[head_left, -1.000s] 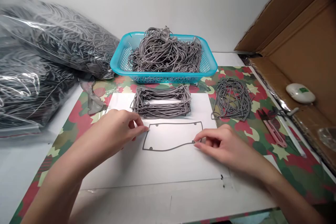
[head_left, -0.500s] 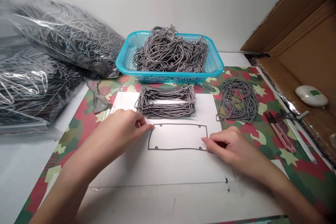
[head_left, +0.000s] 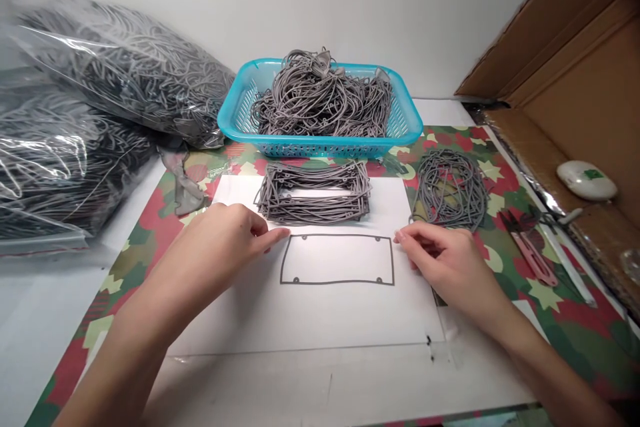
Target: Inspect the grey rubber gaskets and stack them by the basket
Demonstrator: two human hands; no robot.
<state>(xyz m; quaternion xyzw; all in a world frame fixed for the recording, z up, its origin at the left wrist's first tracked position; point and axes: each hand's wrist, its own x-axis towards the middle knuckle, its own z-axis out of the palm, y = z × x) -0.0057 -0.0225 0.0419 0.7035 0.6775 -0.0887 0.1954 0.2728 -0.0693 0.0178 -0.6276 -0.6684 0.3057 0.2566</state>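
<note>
A thin grey rubber gasket (head_left: 336, 282), a rectangular frame with small eyelets near its corners, lies flat on a white sheet (head_left: 310, 320). My left hand (head_left: 225, 247) is closed at its upper left corner, thumb and finger touching the strip there. At the upper right corner is my right hand (head_left: 445, 260), thumb and finger pressed together just beside the strip. Directly behind the gasket sits a neat stack of similar gaskets (head_left: 313, 212). To the right, a looser tangled heap of gaskets (head_left: 453, 190) rests on the patterned cloth.
A blue basket (head_left: 320, 141) piled with grey gaskets stands at the back. Clear plastic bags (head_left: 125, 67) of gaskets fill the left side. Pink-handled snips (head_left: 535, 257) and a white tool (head_left: 567, 263) lie at right, near a cardboard box (head_left: 575, 67) and a white mouse (head_left: 586, 180).
My right hand has moved up from the gasket's lower right corner to its upper right corner. The left hand stays at the upper left corner. The view has shifted slightly.
</note>
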